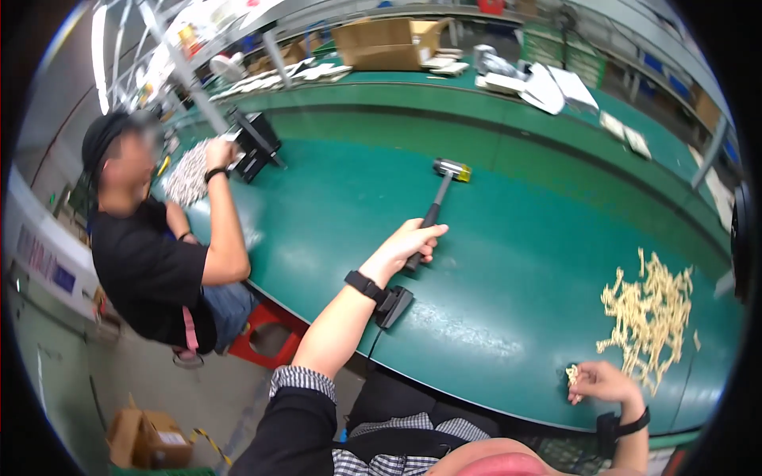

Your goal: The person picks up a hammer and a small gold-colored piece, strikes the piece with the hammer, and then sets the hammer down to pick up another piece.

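A mallet (441, 194) with a dark grip and a head that is dark on one end and yellow on the other lies out over the green table. My left hand (411, 242) is wrapped round the lower end of its handle. At the near right, the closed fingers of my right hand (607, 382) pinch a few small cream pieces (571, 379) just above or on the tabletop; their exact kind is too small to tell. Beyond that hand spreads a loose pile of similar cream pieces (651, 309), slim and irregular in shape.
The green table (341, 198) stretches across the view. At the left a seated co-worker (151, 230) has a hand at a black device (254, 147), beside a heap of pale small parts (189, 176). A cardboard box (377, 46) and white parts (548, 87) lie on the far shelf.
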`<action>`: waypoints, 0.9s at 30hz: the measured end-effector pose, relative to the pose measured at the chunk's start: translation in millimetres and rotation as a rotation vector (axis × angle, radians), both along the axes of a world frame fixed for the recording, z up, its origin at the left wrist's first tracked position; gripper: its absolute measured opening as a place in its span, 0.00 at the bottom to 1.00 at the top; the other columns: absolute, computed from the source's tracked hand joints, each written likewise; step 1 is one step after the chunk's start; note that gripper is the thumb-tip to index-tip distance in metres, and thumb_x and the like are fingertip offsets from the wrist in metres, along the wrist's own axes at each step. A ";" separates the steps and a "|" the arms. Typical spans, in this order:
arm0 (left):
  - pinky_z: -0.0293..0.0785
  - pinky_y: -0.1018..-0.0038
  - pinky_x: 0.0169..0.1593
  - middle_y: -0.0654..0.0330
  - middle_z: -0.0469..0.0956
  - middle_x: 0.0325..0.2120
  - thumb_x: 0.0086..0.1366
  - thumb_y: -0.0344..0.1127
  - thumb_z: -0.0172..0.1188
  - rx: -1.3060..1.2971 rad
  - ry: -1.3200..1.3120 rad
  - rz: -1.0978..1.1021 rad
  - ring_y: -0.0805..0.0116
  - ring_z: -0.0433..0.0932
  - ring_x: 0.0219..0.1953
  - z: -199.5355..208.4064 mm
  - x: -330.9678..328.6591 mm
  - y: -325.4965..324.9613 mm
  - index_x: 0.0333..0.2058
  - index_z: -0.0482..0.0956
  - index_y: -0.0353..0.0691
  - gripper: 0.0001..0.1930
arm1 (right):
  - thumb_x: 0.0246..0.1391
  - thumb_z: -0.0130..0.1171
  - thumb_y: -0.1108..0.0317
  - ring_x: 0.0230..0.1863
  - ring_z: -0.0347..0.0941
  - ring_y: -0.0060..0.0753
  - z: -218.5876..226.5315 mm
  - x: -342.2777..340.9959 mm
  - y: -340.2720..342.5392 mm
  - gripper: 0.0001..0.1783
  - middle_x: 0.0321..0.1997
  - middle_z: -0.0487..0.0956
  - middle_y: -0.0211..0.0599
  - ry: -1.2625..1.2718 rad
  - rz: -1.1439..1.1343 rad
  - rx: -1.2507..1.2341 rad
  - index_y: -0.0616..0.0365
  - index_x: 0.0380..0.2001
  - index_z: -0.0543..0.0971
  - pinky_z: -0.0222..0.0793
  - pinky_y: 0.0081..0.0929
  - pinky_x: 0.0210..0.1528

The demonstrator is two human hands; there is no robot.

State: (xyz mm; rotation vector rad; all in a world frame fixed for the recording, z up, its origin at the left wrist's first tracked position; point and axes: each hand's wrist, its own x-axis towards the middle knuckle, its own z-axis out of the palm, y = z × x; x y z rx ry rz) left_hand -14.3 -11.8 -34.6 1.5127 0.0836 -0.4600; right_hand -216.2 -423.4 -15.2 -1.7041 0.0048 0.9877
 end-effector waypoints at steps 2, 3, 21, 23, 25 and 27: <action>0.65 0.83 0.19 0.71 0.65 0.17 0.58 0.41 0.59 0.040 -0.018 -0.024 0.84 0.62 0.14 2.9 0.0 1.5 0.30 0.68 0.41 0.12 | 0.52 0.54 0.76 0.29 0.77 0.29 1.8 3.6 2.2 0.04 0.27 0.79 0.42 -0.018 -0.012 0.005 0.67 0.30 0.71 0.73 0.22 0.33; 0.65 0.83 0.19 0.71 0.64 0.17 0.58 0.42 0.59 0.070 -0.033 -0.031 0.84 0.62 0.14 6.1 -2.7 1.6 0.30 0.68 0.41 0.12 | 0.52 0.54 0.75 0.29 0.77 0.28 7.5 7.8 6.1 0.05 0.28 0.79 0.41 -0.073 0.045 -0.039 0.66 0.30 0.71 0.73 0.22 0.33; 0.67 0.81 0.19 0.70 0.63 0.16 0.59 0.42 0.58 0.088 -0.043 0.010 0.82 0.62 0.15 6.0 -8.5 2.1 0.28 0.65 0.40 0.14 | 0.51 0.55 0.77 0.29 0.76 0.29 3.5 -3.6 6.9 0.06 0.27 0.78 0.41 -0.025 0.064 -0.039 0.67 0.32 0.70 0.72 0.23 0.34; 0.68 0.80 0.18 0.69 0.63 0.16 0.59 0.41 0.58 0.100 -0.040 -0.005 0.81 0.63 0.15 6.4 -8.8 4.2 0.27 0.64 0.40 0.14 | 0.50 0.56 0.78 0.28 0.76 0.28 5.5 -0.6 10.4 0.07 0.25 0.77 0.40 -0.014 -0.018 -0.036 0.68 0.32 0.69 0.72 0.22 0.33; 0.68 0.80 0.18 0.69 0.63 0.16 0.59 0.41 0.58 0.113 -0.019 0.011 0.81 0.63 0.15 5.5 -5.8 7.3 0.27 0.64 0.40 0.14 | 0.49 0.56 0.79 0.28 0.76 0.27 2.4 0.6 13.8 0.08 0.25 0.77 0.39 0.009 -0.034 -0.029 0.69 0.33 0.69 0.72 0.21 0.33; 0.68 0.80 0.18 0.69 0.63 0.15 0.59 0.40 0.57 0.063 -0.057 -0.029 0.80 0.63 0.14 4.8 -6.2 9.5 0.26 0.63 0.40 0.14 | 0.48 0.56 0.81 0.27 0.76 0.29 -0.6 2.8 10.6 0.10 0.24 0.77 0.40 -0.020 -0.034 -0.068 0.69 0.34 0.68 0.73 0.21 0.31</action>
